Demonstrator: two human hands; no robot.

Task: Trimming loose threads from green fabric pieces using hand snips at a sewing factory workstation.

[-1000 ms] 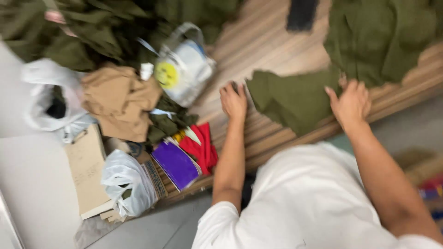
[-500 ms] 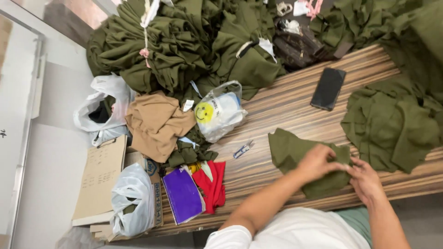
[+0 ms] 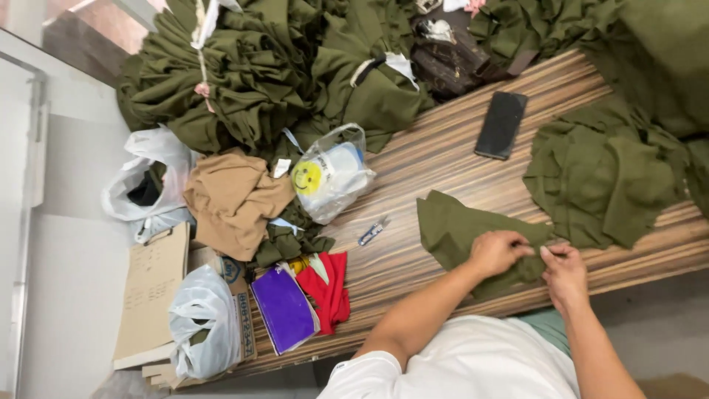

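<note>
Since a second ago our hands have come together: then they lie spread and flat, well apart, one on the bare worktop and one on the cloth; half a second ago they close in on the olive fabric piece; now both sit on its right-hand corner, so the work has passed from smoothing the cloth out to handling one edge of it.

Our left hand presses on the olive fabric piece with fingers curled, thumb and fingertips pinched on a fold of it; our right hand is just beside it, fingers drawn in and nipping the same edge; both grips are nearly shut, with only cloth between the fingers; we cannot tell whether either also holds thread or a small tool.

The piece lies on the striped wooden worktop at lower centre-right of the frame, near its front edge; a small thread snip lies just to its left, apart from it; a stack of olive pieces sits to the upper right, close to it; a black phone lies above, well apart.
</note>
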